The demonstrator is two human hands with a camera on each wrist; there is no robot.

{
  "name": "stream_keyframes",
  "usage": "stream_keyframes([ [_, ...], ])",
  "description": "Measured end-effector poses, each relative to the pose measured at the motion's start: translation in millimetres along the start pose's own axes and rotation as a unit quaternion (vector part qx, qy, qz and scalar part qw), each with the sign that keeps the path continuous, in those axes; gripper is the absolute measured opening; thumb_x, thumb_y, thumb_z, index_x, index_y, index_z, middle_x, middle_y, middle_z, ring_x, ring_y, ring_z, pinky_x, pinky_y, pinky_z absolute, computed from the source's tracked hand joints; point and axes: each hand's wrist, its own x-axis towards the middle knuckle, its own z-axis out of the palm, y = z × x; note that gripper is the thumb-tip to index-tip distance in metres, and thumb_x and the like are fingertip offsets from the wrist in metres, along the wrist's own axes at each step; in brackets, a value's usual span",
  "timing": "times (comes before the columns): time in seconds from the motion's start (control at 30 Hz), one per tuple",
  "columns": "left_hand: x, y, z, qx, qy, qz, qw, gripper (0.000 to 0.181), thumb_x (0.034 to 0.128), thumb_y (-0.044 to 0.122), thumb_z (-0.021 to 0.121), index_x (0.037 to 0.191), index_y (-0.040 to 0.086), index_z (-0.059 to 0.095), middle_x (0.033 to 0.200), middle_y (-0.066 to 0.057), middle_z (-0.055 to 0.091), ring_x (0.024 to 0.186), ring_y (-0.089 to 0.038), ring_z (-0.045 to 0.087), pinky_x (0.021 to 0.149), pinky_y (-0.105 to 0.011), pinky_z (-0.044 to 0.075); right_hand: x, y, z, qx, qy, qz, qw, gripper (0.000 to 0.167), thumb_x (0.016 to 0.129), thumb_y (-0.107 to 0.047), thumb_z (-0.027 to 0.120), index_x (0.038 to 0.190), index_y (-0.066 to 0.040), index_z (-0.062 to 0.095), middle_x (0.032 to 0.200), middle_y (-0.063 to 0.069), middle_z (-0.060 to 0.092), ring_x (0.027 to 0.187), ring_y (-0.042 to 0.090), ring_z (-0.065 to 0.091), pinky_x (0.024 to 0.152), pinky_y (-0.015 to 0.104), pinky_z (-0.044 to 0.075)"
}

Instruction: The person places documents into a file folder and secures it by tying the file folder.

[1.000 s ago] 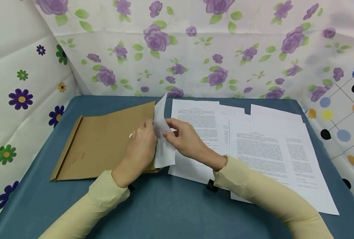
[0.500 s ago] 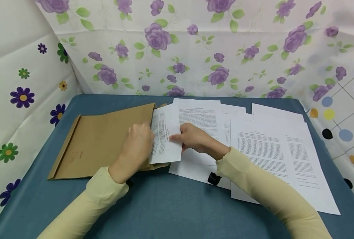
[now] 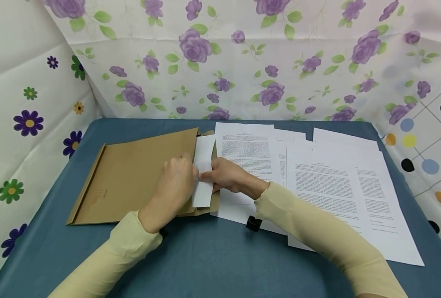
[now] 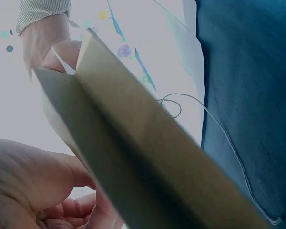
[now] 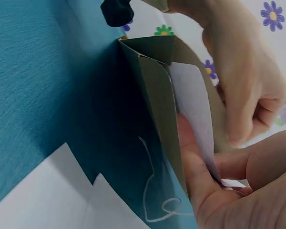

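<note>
A brown paper envelope [image 3: 135,174] lies flat on the left, its mouth toward the right. My left hand [image 3: 173,186] is curled at the mouth and grips the upper edge, holding it raised; the left wrist view shows the envelope's brown card [image 4: 148,138] beside the fingers. A white sheet of paper [image 3: 204,194] stands partly inside the mouth, its printed side turned out of sight. My right hand [image 3: 229,176] pinches that sheet, and in the right wrist view its fingers reach between the paper [image 5: 193,90] and the envelope's wall [image 5: 157,95].
Several printed sheets [image 3: 321,198] lie overlapping on the right of the blue-covered table [image 3: 220,260]. A thin string [image 5: 148,191] hangs near the envelope's mouth. Flowered sheeting [image 3: 220,62] walls off the back. A black wrist camera [image 3: 254,223] sits below my right wrist.
The sheet has swung from tilted upright, to printed side showing, to a narrow blank strip at the mouth. My right hand has moved left with it; my left hand stays on the envelope's edge.
</note>
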Motion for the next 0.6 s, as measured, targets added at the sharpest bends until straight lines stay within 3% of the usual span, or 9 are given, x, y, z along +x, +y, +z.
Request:
stream_keyframes([
  [0.13, 0.0, -2.3, 3.2, -0.002, 0.029, 0.022, 0.9993, 0.022, 0.0867, -0.007, 0.06, 0.069, -0.001, 0.05, 0.058, -0.019, 0.051, 0.058, -0.041, 0.065, 0.049, -0.049, 0.053, 4.8, 0.3, 6.8, -0.021, 0.002, -0.008, 0.9997, 0.014, 0.104, -0.007, 0.06, 0.097, 0.006, 0.063, 0.09, 0.016, 0.072, 0.071, 0.018, 0.071, 0.063, 0.028, 0.059],
  [0.23, 1.1, -3.1, 3.2, -0.006, 0.041, 0.033, 0.9986, 0.023, 0.0858, -0.008, 0.059, 0.067, 0.001, 0.048, 0.057, -0.017, 0.048, 0.055, -0.04, 0.062, 0.046, -0.048, 0.052, 4.6, 0.0, 7.6, -0.022, 0.0, -0.017, 0.9996, 0.018, 0.105, -0.009, 0.059, 0.097, 0.006, 0.065, 0.087, 0.015, 0.072, 0.067, 0.017, 0.069, 0.062, 0.028, 0.058],
  [0.4, 2.2, -3.2, 0.9, -0.011, 0.027, 0.031, 0.9991, 0.02, 0.0875, -0.009, 0.06, 0.07, -0.002, 0.052, 0.061, -0.015, 0.05, 0.055, -0.035, 0.063, 0.046, -0.043, 0.052, 0.4, 0.9, 2.8, 0.02, -0.008, -0.026, 0.9994, 0.022, 0.107, -0.009, 0.054, 0.103, 0.009, 0.066, 0.085, 0.02, 0.072, 0.061, 0.02, 0.07, 0.064, 0.032, 0.06],
  [0.6, -1.3, -1.2, 1.8, -0.015, 0.01, 0.029, 0.9994, 0.019, 0.0906, -0.006, 0.062, 0.073, -0.002, 0.054, 0.064, -0.015, 0.05, 0.056, -0.034, 0.063, 0.048, -0.042, 0.052, 3.1, 2.0, 4.5, 0.01, -0.003, -0.034, 0.9994, 0.022, 0.106, -0.003, 0.054, 0.087, 0.006, 0.06, 0.07, 0.017, 0.067, 0.054, 0.017, 0.068, 0.059, 0.029, 0.058],
])
